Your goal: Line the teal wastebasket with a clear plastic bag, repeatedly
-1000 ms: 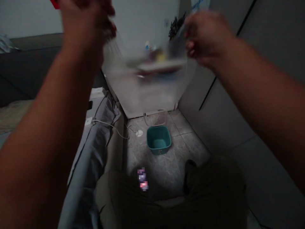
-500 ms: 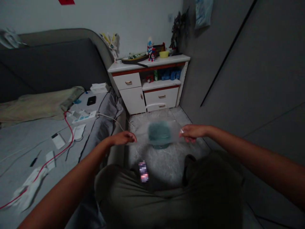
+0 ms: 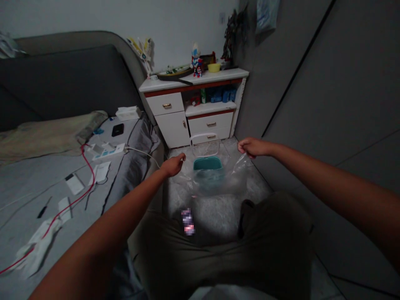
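Note:
A clear plastic bag hangs spread between my two hands, its film thin and see-through. My left hand is closed on its left edge. On the other side, my right hand pinches the right edge, with creases running down from the fingers. Behind and partly below the film stands a teal bin on the floor, its lower part seen blurred through the plastic. A pale curved handle rises at the back of the bin.
A bed on the left carries a power strip, a red cable and a tissue box. Ahead stands a white cabinet with toys on top. A grey wardrobe flanks the right. A pixelated object lies near my legs.
Both hands have risen and moved farther forward, the right one more upward. The bag, earlier stretched flat in front of the bin, now sags and billows between them.

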